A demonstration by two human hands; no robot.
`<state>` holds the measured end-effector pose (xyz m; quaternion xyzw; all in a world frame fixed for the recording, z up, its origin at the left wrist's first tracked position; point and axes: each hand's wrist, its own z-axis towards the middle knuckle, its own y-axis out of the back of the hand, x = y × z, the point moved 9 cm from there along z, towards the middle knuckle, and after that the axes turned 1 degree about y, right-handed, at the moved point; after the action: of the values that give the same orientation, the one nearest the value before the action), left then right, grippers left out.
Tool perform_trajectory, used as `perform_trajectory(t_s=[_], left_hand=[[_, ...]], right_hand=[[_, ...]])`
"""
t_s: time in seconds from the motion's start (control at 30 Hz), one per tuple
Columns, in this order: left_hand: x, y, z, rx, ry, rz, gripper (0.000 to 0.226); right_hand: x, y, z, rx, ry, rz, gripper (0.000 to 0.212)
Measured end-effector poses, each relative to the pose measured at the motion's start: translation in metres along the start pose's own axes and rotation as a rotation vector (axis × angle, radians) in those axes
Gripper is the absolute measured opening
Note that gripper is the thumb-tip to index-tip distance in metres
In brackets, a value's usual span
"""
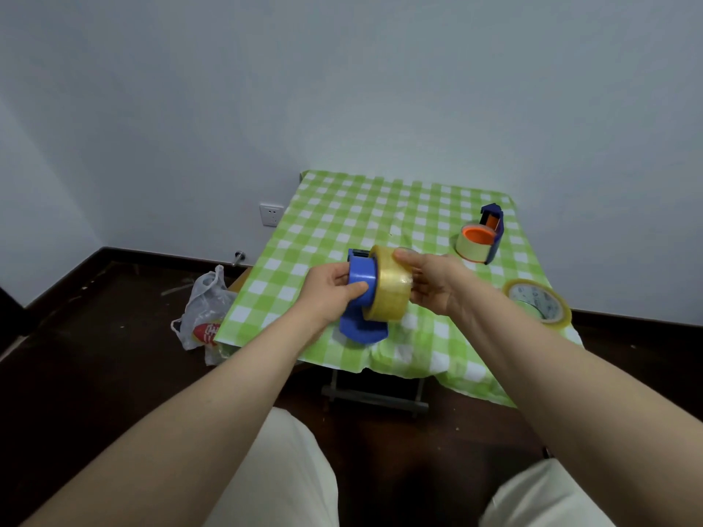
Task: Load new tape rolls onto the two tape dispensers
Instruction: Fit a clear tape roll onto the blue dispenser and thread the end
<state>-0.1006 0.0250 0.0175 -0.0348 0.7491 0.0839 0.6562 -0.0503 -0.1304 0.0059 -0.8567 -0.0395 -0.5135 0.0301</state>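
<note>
Left hand grips the blue dispenser; right hand holds the roll against its hub; spare roll at three o'clock.

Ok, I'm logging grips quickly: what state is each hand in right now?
Left hand: closed, gripping the blue tape dispenser.
Right hand: closed, holding the tape roll against the dispenser.
</note>
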Motion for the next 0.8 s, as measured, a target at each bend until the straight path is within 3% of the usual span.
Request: perform_trajectory(t_s=[0.17,0.27,0.33,0.53,0.8], left_hand=[[-0.009,-0.001,0.0,-0.08,-0.086,0.184,0.036],[0.004,0.018,0.006,-0.126,-0.005,0.104,0.036],[0.014,0.027,0.007,-0.142,0.067,0.026,0.033],[0.027,0.035,0.008,-0.139,0.164,-0.16,0.031],[0.023,0.04,0.009,-0.114,0.155,-0.112,0.033]], right_hand=[[0.017,0.008,-0.003,-0.08,0.047,0.033,0.043],[0.023,0.014,-0.01,0.045,0.048,-0.071,0.03],[0.034,0.014,-0.018,0.137,0.113,-0.248,0.016],[0.07,-0.012,-0.044,0.251,0.308,-0.943,0.027],[0.069,-0.07,-0.048,0.445,0.346,-1.69,0.031]])
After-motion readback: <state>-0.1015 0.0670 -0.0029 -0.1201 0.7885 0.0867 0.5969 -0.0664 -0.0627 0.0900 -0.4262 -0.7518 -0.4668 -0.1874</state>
